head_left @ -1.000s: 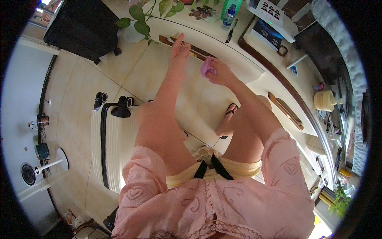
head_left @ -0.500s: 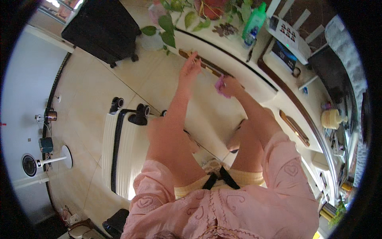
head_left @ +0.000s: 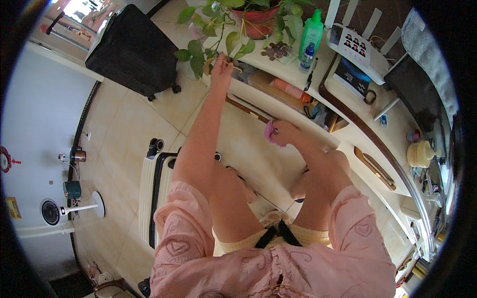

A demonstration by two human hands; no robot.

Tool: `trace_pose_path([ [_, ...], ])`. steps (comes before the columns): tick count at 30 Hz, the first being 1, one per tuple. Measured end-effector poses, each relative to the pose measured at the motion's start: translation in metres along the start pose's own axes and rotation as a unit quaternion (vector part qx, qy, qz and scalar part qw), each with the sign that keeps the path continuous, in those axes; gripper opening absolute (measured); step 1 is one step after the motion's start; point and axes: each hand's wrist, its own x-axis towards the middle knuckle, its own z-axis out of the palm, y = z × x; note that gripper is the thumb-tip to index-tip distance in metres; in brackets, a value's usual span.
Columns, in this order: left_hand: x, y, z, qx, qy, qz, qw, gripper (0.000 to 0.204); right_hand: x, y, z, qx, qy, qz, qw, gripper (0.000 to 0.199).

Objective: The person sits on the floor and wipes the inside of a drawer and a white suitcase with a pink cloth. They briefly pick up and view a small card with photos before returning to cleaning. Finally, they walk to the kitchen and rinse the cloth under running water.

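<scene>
My left hand is stretched out to the edge of a white shelf, fingers apart, right beside the trailing leaves of a potted plant in a red pot. It holds nothing that I can see. My right hand is closed around a small pink-purple object, held in front of the lower shelf. A green bottle and a smaller blue-capped bottle stand on the shelf to the right of the plant.
A black suitcase stands on the tiled floor at upper left, a white suitcase by my left leg. A white fan sits at left. The curved counter at right carries a yellow jar, papers and a dark screen.
The view has swung so the shelf and plant sit nearer. My left hand reached further out to the shelf edge by the leaves. My right hand kept its grip on the pink object.
</scene>
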Motion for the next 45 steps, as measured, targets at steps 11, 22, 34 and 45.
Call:
trace_pose_path([
  [11,0.048,0.030,0.021,0.105,-0.018,-0.139,0.985,0.065,0.011,0.032,0.011,-0.091,0.114,-0.136,0.980,0.022],
  [22,0.127,0.001,-0.058,0.368,0.038,0.021,0.929,0.075,0.023,0.044,-0.014,-0.020,0.126,-0.074,0.989,0.017],
  [34,0.109,0.037,-0.095,0.671,0.184,0.271,0.665,0.048,0.005,0.030,-0.041,-0.077,0.114,-0.047,0.989,0.015],
  [45,0.069,0.036,-0.097,0.716,0.098,0.047,0.689,0.060,0.007,0.038,-0.040,0.008,0.148,-0.031,0.989,0.018],
])
